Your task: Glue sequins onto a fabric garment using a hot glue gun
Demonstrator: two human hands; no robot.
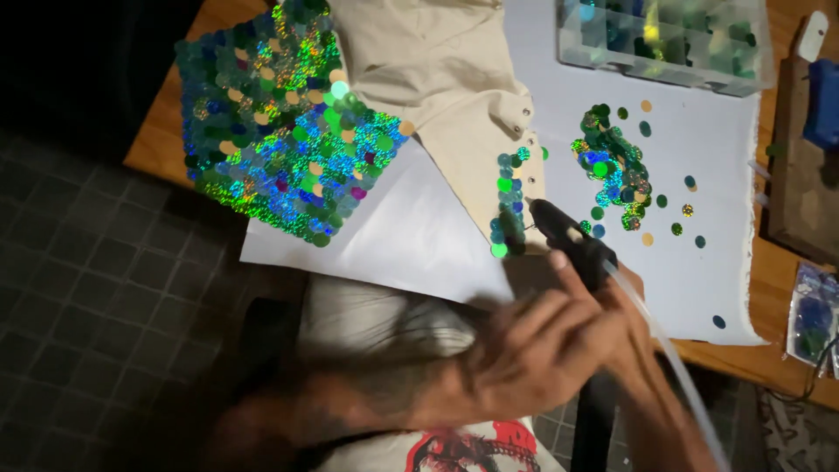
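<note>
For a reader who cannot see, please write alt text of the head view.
Two hands, right hand and left hand, grip a black glue gun, its nozzle at a strip of green and blue sequins on beige fabric. Loose sequins lie on white paper.

Home craft corner, sequin work. Wooden table (166,131) over dark tiled floor (79,288). White paper sheet (699,175) as work mat. Clear compartment box (664,39) of sequins. Loose pile of holographic sequins (612,166). Cream fabric (446,79), part sequin-covered. Black glue gun (572,240) with glue stick. Small bag of sequins (814,315) at table edge.
</note>
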